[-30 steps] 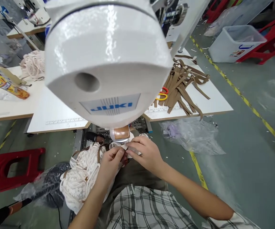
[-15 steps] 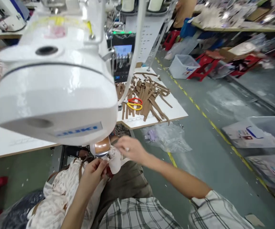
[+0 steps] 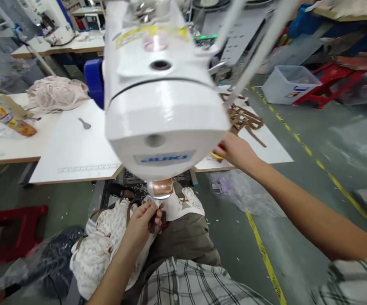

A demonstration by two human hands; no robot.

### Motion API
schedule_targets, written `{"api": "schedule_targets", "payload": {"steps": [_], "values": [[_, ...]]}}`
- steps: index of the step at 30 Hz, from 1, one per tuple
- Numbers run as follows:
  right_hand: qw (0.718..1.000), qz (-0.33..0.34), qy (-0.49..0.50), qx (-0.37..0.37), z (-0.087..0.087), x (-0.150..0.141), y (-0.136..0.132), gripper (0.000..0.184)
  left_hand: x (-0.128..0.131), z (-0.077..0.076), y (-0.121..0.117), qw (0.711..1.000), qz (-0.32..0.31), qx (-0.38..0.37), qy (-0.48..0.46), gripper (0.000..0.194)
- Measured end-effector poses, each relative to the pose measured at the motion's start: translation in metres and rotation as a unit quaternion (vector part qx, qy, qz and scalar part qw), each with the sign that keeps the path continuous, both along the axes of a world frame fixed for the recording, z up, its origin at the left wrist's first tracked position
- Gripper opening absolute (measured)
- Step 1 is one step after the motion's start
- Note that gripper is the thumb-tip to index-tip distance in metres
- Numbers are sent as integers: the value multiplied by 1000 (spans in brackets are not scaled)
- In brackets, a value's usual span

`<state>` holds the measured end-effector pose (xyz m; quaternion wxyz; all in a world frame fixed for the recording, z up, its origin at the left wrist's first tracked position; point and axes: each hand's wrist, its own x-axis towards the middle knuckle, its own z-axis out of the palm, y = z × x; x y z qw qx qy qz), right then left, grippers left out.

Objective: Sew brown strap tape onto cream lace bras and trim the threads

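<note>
My left hand (image 3: 145, 216) is closed in a pinch on the edge of a white lace garment (image 3: 191, 201), just below the sewing machine's needle area. Brown fabric shows under its fingers. The garment lies partly under the machine head and over my lap. Out to the right, my right hand (image 3: 237, 150) is closed around the handles of the scissors (image 3: 215, 156); only bits of red and yellow show, and the machine head hides the blades. Brown straps (image 3: 242, 120) lie in a pile just behind this hand.
The white sewing machine (image 3: 167, 114) fills the middle. Bunched white lace garments (image 3: 97, 250) hang at my left knee. On the left tabletop are a ruler marking (image 3: 88, 168), a small grey tool (image 3: 84, 123) and a pale fabric heap (image 3: 58, 93). A red stool (image 3: 15, 228) stands at left.
My right hand has left the garment and moved up and right to the scissors on the table. My left hand still pinches the garment. The view has turned left.
</note>
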<state>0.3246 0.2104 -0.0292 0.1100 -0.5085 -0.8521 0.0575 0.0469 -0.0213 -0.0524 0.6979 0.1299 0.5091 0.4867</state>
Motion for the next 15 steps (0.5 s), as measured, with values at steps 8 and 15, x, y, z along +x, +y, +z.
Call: {"api": "schedule_targets", "payload": {"steps": [8,15], "values": [[967,144,115,-174,5,-5,-175,30,6,4,2,1000,12,9,-20,35],[960,173,134,-173,-6,-38,-182,34,11,3,-3,998,-36,14,55,31]]}}
